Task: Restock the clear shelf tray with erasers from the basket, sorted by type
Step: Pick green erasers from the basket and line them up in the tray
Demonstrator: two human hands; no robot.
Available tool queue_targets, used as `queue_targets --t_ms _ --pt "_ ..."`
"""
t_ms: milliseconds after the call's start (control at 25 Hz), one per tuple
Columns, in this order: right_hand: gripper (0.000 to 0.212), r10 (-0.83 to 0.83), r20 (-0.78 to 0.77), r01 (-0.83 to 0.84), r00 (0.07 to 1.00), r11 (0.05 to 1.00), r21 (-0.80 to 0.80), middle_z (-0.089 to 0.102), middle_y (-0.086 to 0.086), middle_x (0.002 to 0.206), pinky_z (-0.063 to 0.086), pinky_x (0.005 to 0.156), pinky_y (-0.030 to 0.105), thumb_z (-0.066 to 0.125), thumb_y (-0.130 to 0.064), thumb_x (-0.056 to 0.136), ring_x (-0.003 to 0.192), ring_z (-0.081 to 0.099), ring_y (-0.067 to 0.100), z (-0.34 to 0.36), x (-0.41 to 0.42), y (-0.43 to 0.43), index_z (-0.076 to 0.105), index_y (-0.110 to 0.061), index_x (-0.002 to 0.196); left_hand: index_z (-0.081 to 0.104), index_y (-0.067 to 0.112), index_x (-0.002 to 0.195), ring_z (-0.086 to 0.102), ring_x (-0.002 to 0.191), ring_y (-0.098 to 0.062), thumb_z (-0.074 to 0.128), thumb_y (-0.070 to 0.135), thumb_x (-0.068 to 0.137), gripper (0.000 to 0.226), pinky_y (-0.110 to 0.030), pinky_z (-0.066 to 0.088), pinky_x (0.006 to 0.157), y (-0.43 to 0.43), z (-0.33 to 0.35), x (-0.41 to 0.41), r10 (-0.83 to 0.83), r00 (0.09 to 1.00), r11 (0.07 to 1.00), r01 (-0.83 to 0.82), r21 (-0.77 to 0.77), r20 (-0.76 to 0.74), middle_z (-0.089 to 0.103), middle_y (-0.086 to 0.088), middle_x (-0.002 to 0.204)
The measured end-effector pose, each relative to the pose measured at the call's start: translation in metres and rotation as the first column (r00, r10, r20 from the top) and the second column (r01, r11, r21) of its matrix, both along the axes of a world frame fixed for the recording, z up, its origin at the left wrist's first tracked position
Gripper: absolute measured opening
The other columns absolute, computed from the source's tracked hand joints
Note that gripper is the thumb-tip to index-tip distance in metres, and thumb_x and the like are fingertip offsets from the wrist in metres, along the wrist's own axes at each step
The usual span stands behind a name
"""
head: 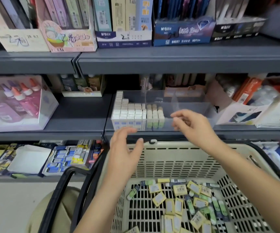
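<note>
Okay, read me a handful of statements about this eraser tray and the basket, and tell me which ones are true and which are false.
1. The basket holds loose yellow erasers and green erasers. True.
2. Every compartment of the clear tray is full. False: the white erasers and a few green-labelled ones beside them fill only its left part; the right compartments are bare.
3. The left hand grips an eraser. False: its fingers are spread and hold nothing, above the basket's far rim.
4. The right hand is at the tray's front wall. True.
5. The tray sits on the top shelf. False: it sits on the shelf below the boxed stationery.
</note>
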State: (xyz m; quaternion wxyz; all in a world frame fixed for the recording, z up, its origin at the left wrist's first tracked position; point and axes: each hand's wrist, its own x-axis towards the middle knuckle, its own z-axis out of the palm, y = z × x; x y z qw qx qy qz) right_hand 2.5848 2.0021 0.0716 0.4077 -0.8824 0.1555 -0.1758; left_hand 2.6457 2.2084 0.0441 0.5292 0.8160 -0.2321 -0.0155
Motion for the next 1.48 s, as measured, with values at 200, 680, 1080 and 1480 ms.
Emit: queue_targets --t_ms 200,680,1080,1480 --pt "0.019 0.316 -0.377 -0.340 0.870 0.940 0.004 0.063 -0.016 0.093 0.054 0.079 0.025 0.052 -0.034 0.091 0.081 0.059 -0.004 -0.097 -0.053 0.054 0.062 -0.029 0.107 0.050 0.046 0.097 0.053 0.099 0.006 0.063 0.025 0.084 0.028 -0.032 0.049 0.086 0.061 -0.009 -0.019 -0.187 0.982 0.951 0.191 0.245 -0.039 0.056 0.024 0.106" --pt "0.032 0.300 -0.651 -0.681 0.698 0.560 -0.471 0.050 0.008 0.122 0.033 0.093 0.037 0.048 -0.008 0.087 0.114 0.043 0.028 -0.230 -0.014 0.117 0.051 -0.012 0.119 0.058 0.022 0.111 0.058 0.088 0.004 0.059 0.017 0.086 0.026 -0.021 0.047 0.082 0.086 -0.031 -0.028 -0.161 0.986 0.958 0.147 0.245 0.036 0.060 0.021 0.095" --pt "0.025 0.229 -0.589 -0.533 0.775 0.737 -0.416 0.050 0.007 0.115 0.045 0.079 0.035 0.048 -0.004 0.087 0.109 0.049 0.026 -0.217 -0.014 0.102 0.052 -0.010 0.112 0.058 0.023 0.111 0.057 0.085 0.004 0.061 0.019 0.084 0.027 -0.018 0.044 0.080 0.083 -0.029 -0.031 -0.145 0.988 0.953 0.127 0.274 0.048 0.061 0.019 0.093" --pt "0.039 0.081 -0.660 -0.534 0.747 0.664 -0.523 0.056 0.007 0.115 0.042 0.084 0.033 0.049 0.001 0.084 0.106 0.052 0.025 -0.217 -0.030 0.061 0.049 -0.011 0.121 0.056 0.026 0.112 0.057 0.086 0.004 0.059 0.025 0.086 0.027 -0.020 0.046 0.079 0.083 -0.032 -0.031 -0.150 0.986 0.941 0.121 0.317 0.069 0.062 0.018 0.093"
